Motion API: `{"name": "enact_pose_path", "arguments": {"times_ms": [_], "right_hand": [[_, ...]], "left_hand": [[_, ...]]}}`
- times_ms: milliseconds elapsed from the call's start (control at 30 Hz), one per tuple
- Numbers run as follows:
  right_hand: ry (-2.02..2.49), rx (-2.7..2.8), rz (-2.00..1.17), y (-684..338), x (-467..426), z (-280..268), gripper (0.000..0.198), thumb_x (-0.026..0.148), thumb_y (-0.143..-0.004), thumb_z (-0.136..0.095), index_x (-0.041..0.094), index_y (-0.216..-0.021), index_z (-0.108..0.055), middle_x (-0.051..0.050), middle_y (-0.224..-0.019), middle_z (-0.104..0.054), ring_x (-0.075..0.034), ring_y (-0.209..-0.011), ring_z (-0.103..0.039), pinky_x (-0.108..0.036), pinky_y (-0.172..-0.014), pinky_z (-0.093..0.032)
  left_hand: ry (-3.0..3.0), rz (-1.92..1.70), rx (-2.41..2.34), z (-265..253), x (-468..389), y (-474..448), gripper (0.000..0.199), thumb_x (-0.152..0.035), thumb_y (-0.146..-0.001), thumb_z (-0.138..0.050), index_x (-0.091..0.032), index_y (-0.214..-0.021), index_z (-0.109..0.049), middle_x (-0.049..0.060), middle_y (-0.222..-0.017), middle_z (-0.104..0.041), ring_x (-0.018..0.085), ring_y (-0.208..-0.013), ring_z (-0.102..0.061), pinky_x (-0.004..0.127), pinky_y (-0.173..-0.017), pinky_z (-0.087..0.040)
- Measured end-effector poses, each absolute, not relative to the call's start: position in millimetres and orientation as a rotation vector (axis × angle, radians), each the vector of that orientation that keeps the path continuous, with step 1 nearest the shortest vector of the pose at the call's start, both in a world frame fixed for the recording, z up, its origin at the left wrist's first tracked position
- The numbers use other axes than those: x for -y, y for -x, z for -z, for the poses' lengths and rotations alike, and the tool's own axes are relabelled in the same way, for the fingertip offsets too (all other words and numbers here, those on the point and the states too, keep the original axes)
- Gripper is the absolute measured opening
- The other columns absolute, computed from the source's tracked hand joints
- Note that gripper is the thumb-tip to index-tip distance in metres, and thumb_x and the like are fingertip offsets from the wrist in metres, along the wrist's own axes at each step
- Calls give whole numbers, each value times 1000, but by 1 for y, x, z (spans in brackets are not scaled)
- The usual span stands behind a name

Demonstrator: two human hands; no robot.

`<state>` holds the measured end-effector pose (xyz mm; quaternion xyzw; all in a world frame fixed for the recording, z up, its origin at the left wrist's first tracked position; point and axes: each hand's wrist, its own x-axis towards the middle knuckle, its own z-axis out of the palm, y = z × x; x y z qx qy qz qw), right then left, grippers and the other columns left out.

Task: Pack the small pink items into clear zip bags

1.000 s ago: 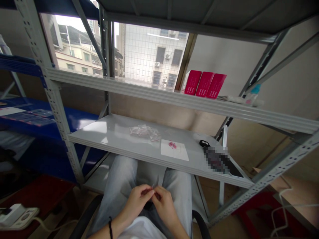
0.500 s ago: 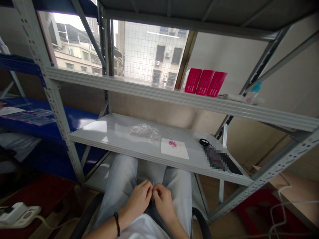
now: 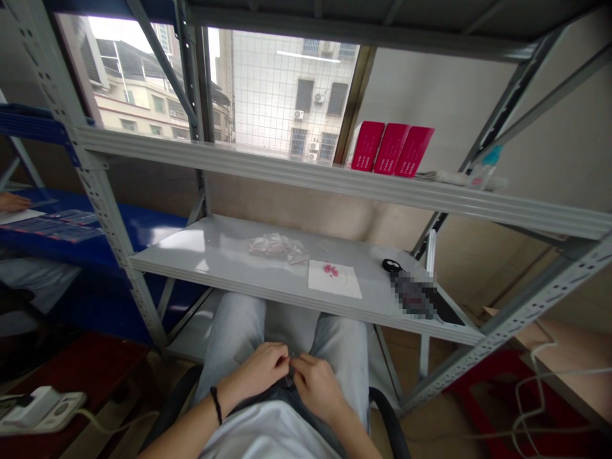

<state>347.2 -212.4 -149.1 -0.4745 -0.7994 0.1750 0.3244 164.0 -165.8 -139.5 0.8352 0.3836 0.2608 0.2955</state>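
Above my lap, my left hand and my right hand meet with fingers pinched. Between their fingertips is a small clear plastic bag, mostly hidden by the fingers; its contents cannot be made out. Ahead on the grey shelf lies a loose pile of clear plastic bags. To the right of the pile, a white sheet of paper carries several tiny pink pieces. Both hands are apart from the shelf.
The grey shelf runs across in front of my knees. Black-handled scissors lie at its right, beside a blurred patch. Three red boxes and a blue-capped bottle stand on the upper shelf. Another person's hand shows at far left.
My hands have shifted slightly, and the left wrist has turned a little, still pinching together. At far left, another person's hand has come further into view. The camera has tilted slightly.
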Motion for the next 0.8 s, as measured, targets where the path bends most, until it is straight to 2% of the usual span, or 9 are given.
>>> {"name": "enact_pose_path", "arguments": {"times_ms": [133,233,333,400,433,500,600,667,800], "right_hand": [[1319,1958,-481,-335,210,158,25,15,-88,-50,23,-75,-70,-3,-75,-65,-17,-69,-61,-23,-63,-40],[1331,1832,-538,-333,208,158,23,12,-85,-53,23,-88,-73,-4,-83,-68,-18,-73,-63,-25,-67,-43],[1380,1658,-583,-337,207,151,24,16,-82,-60,22,-101,-73,-4,-81,-69,-20,-70,-62,-28,-66,-44],[1415,1529,-640,-339,207,147,19,22,-81,-66,20,-97,-74,-3,-73,-68,-20,-64,-59,-28,-61,-43],[1411,1461,-689,-338,208,145,20,26,-81,-67,19,-98,-74,-3,-71,-68,-20,-63,-59,-28,-60,-43],[1341,1355,-816,-333,210,142,29,31,-83,-66,18,-108,-72,-4,-78,-71,-21,-69,-62,-29,-63,-46],[1185,1289,-963,-319,215,141,30,34,-84,-65,18,-109,-71,-6,-88,-73,-23,-81,-65,-31,-72,-50],[1092,1269,-1026,-307,218,143,25,35,-84,-66,18,-101,-72,-7,-90,-72,-24,-85,-64,-32,-76,-50],[946,932,-1200,-289,220,158,17,38,-83,-64,22,-90,-65,-2,-84,-69,-19,-77,-64,-29,-68,-51]], "left_hand": [[-2183,-819,-1019,131,169,-169,23,-22,-90,-49,-21,-69,-61,0,-69,-61,17,-65,-56,26,-61,-34],[-2081,-911,-1027,132,175,-172,35,-35,-93,-50,-20,-64,-62,2,-65,-61,17,-63,-56,27,-61,-35],[-1855,-694,-935,142,185,-175,48,-49,-91,-53,-18,-57,-65,1,-52,-58,15,-51,-53,26,-54,-34],[-1608,-578,-820,149,193,-179,45,-53,-87,-58,-16,-66,-71,2,-56,-64,15,-52,-56,25,-53,-37],[-1459,-606,-760,150,197,-182,41,-52,-86,-61,-15,-76,-74,4,-66,-69,16,-59,-61,25,-56,-41],[-1119,-808,-633,151,202,-191,39,-51,-84,-65,-15,-98,-74,9,-93,-74,20,-84,-67,28,-74,-49],[-602,-1076,-496,146,204,-203,42,-45,-80,-73,-18,-111,-70,12,-117,-69,24,-112,-63,33,-99,-46],[-385,-1147,-509,143,201,-206,38,-38,-77,-77,-20,-109,-69,11,-117,-69,23,-113,-63,33,-100,-46],[-281,-1211,-614,140,193,-201,29,-29,-77,-78,-23,-102,-65,7,-104,-72,20,-97,-69,30,-85,-54]]}}
